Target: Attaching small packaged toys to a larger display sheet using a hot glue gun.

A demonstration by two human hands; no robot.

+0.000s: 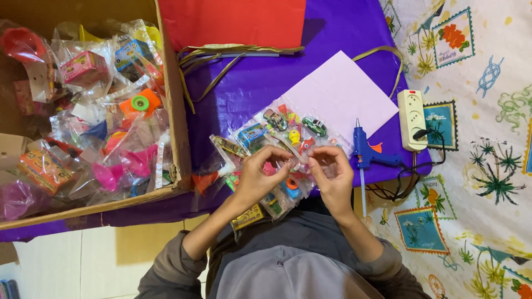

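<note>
Box (176,111) at your left is heaped with bagged toys; a nudge could tip packets out. Purple sheet (249,83) is slick, so the toy packets (277,144) fanned on it may slide. Glue gun (367,152) is plugged in near your right hand (334,177): burn risk. Both hands' fingers, left hand (260,174) included, pinch one small packet (299,166) between them.
</note>
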